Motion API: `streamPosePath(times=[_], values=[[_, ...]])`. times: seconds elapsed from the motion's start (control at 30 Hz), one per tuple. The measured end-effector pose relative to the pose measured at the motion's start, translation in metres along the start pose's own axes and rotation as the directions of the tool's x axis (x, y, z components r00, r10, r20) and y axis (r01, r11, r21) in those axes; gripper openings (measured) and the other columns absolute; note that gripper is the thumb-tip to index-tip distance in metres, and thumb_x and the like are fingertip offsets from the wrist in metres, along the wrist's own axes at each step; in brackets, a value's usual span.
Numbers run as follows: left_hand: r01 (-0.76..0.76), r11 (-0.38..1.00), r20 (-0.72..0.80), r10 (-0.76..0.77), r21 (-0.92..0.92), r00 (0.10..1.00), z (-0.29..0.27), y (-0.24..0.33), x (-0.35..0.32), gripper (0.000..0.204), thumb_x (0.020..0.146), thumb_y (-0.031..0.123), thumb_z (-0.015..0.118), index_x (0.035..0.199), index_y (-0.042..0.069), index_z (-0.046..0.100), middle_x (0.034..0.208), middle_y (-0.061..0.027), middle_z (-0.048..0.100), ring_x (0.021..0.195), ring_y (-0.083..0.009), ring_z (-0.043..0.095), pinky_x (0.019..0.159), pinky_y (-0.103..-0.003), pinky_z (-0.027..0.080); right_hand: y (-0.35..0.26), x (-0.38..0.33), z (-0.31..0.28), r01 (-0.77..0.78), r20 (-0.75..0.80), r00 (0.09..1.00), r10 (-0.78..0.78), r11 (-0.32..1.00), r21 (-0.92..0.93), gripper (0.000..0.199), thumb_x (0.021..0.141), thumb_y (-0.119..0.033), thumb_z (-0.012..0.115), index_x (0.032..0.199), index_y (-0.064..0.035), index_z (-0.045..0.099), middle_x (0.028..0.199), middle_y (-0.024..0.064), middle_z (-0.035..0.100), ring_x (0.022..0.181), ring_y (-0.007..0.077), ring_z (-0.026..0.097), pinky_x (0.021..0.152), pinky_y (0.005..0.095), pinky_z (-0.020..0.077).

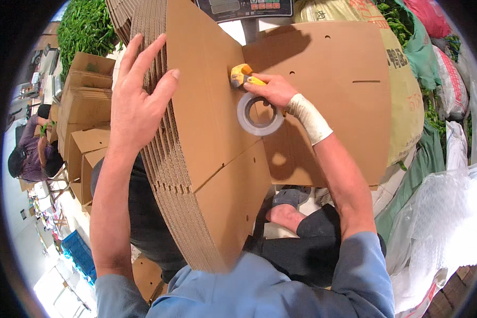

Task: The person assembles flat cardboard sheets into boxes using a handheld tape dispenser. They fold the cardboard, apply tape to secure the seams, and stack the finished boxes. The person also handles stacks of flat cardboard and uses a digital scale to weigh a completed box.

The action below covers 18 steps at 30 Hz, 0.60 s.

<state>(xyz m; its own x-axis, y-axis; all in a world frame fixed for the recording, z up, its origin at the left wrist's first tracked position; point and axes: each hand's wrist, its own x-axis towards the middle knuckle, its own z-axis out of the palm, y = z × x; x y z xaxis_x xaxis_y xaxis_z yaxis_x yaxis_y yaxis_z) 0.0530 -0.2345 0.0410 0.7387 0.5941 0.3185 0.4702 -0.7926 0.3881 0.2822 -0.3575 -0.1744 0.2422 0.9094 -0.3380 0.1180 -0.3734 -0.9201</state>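
A thick stack of folded cardboard boxes (pixel 209 111) stands on edge in front of me, leaning between my legs. My left hand (pixel 143 95) lies at the stack's layered left edges, its fingers spread and the thumb apart. My right hand (pixel 273 90) is closed on a yellow hand-held tape dispenser (pixel 241 74). A roll of tape (pixel 259 129) hangs on the dispenser below my fingers. The dispenser's head is close against the front panel of the stack; whether it touches I cannot tell. A white band wraps my right wrist.
Behind my right hand is a wide cardboard sheet (pixel 334 69). A scale (pixel 244 8) stands at the far edge. Full sacks (pixel 408 106) and clear plastic wrap (pixel 440 212) line the right. At left are green peppers (pixel 87 29), cardboard boxes (pixel 85 95) and a seated person (pixel 34 143).
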Motion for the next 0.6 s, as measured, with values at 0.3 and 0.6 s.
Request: streamPosePath(times=[0.3,0.6], values=[[-0.013,1.000,-0.025,0.013,0.007,1.000,0.007,0.000,0.003,0.052,0.090,0.027,0.065,0.139,0.011,0.060,0.151,-0.0285,0.044,0.142,-0.0383,0.043,0.115,-0.044,0.036,-0.011,-0.019,-0.007,-0.024,0.317,0.944,0.096,0.975,-0.223,0.051,0.093,-0.052,0.064,0.123,-0.0110,0.069,0.074,0.0041,0.066,0.058,0.0117,0.059,0.054,0.0302,0.0520],[-0.038,0.999,0.034,0.038,-0.002,0.999,-0.002,0.004,0.003,0.057,0.091,0.028,0.062,0.141,0.003,0.055,0.154,-0.0301,0.039,0.146,-0.0385,0.036,0.118,-0.044,0.030,0.069,-0.213,0.054,0.129,0.636,0.772,0.013,0.976,-0.178,0.060,0.090,-0.047,0.070,0.138,-0.0111,0.060,0.108,0.0234,0.071,0.098,0.0376,0.070,0.086,0.0425,0.0548]])
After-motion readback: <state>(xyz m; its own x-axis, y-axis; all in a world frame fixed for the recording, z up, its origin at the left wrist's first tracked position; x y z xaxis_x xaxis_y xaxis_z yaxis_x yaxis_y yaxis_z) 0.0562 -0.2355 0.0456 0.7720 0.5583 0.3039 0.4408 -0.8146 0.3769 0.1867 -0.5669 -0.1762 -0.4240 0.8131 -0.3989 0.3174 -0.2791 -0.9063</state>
